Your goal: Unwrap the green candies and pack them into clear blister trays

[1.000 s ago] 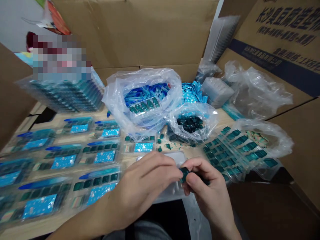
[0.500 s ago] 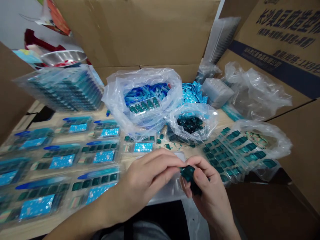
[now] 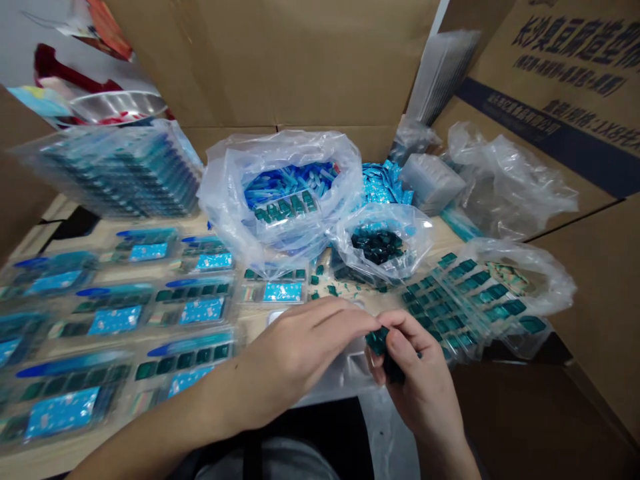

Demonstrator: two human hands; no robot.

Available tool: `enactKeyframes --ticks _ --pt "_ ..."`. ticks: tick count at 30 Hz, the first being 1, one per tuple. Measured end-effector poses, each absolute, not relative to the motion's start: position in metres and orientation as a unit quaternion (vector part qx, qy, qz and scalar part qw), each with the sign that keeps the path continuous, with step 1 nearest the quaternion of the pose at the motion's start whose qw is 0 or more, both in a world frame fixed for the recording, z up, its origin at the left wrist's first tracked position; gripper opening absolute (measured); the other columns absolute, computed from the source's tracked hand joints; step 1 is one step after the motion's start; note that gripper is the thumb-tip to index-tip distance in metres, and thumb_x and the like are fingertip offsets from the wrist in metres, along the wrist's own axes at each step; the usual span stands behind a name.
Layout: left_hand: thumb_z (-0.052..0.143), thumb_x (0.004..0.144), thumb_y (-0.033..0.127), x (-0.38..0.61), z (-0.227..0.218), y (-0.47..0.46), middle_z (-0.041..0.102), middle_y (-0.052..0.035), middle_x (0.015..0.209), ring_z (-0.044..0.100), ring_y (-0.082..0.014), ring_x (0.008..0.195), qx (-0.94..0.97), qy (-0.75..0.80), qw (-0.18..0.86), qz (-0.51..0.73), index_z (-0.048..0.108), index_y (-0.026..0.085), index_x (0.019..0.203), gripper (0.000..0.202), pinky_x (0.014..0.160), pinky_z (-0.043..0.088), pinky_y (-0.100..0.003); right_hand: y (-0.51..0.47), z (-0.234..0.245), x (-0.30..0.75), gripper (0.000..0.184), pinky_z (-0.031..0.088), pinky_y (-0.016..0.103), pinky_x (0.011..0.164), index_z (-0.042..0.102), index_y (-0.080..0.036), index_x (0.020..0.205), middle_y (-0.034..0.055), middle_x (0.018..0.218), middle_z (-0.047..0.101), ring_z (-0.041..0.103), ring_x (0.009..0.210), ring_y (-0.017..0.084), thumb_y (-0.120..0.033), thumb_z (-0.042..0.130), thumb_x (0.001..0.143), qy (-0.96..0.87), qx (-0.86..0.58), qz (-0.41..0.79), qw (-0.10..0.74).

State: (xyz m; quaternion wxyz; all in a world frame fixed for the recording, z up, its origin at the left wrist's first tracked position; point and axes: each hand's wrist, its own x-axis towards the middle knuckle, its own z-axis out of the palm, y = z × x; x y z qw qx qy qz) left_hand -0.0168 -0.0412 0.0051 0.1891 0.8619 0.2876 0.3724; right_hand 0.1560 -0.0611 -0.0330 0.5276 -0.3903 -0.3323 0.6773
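My right hand is curled around a small stack of dark teal square pieces, thumb pressed on the top one. My left hand meets it from the left, fingertips pinching at the top teal piece. Both hands hover over a clear plastic blister tray lying at the table's near edge. A small clear bag of loose dark teal pieces sits just beyond my hands. Some loose teal pieces lie scattered on the wooden table in front of it.
Filled clear trays with teal pieces and blue cards cover the left of the table. A stack of them stands at the back left. A large bag of blue pens sits centre back. A bag of teal strips lies right. Cardboard walls surround everything.
My hands stay together over the tray; the teal stack has turned a little in my right hand and my left fingers have slid onto its top piece. The view shifted slightly down and left.
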Motion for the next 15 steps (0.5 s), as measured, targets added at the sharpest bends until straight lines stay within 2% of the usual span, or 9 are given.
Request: enactKeyframes --ticks 5,8,15 --pt "0.039 0.102 0.014 -0.011 0.002 -0.035 0.068 -0.0047 0.084 0.064 -0.0157 0.079 0.872 0.309 0.136 0.355 0.061 0.011 0.097 0.022 0.074 0.052 -0.027 -0.061 -0.033 0.157 0.029 0.033 0.013 0.04 0.071 -0.02 0.076 -0.0041 0.047 0.059 0.048 0.038 0.005 -0.046 0.083 0.07 -0.312 -0.397 0.679 0.533" --pt "0.037 0.103 0.015 -0.007 0.001 -0.032 0.067 -0.0055 0.083 0.063 -0.0174 0.078 0.877 0.311 0.107 0.349 0.06 0.012 0.093 0.026 0.072 0.052 -0.03 -0.059 -0.034 0.157 0.027 0.033 0.013 0.04 0.071 -0.021 0.076 -0.0047 0.047 0.058 0.046 0.037 0.005 -0.045 0.083 0.071 -0.297 -0.39 0.674 0.552" --pt "0.034 0.103 0.014 -0.006 0.006 -0.03 0.069 -0.0037 0.081 0.064 -0.0152 0.076 0.889 0.315 0.064 0.325 0.06 0.014 0.088 0.029 0.07 0.053 -0.027 -0.059 -0.034 0.157 0.025 0.035 0.015 0.04 0.071 -0.021 0.076 -0.0047 0.048 0.058 0.046 0.038 0.006 -0.043 0.083 0.071 -0.299 -0.39 0.658 0.571"
